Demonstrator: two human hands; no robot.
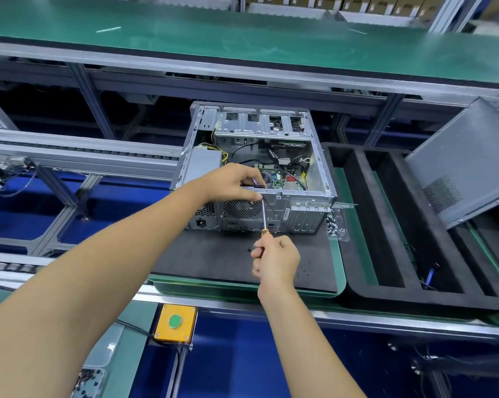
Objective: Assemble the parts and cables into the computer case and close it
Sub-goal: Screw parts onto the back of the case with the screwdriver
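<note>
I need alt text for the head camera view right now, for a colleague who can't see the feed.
A person's right hand grips an orange-handled screwdriver, tip up near the top rear edge of an open grey metal computer case, while the left hand holds that edge beside the rear fan grille. The case lies on a dark foam mat; its grey side panel leans at right.

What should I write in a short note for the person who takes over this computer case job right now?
Left hand: grips the top rear edge of the open grey metal computer case, thumb by the screwdriver tip.
Right hand: holds the orange-and-black-handled screwdriver, shaft pointing up at the case's rear panel beside the fan grille.
Case lies on the black foam mat, side open, cables and board visible inside.
Grey side panel leans at the right, not fitted.
Clear bag of screws lies at the case's right corner.
Left: finish rear screw, fit panel.
</note>
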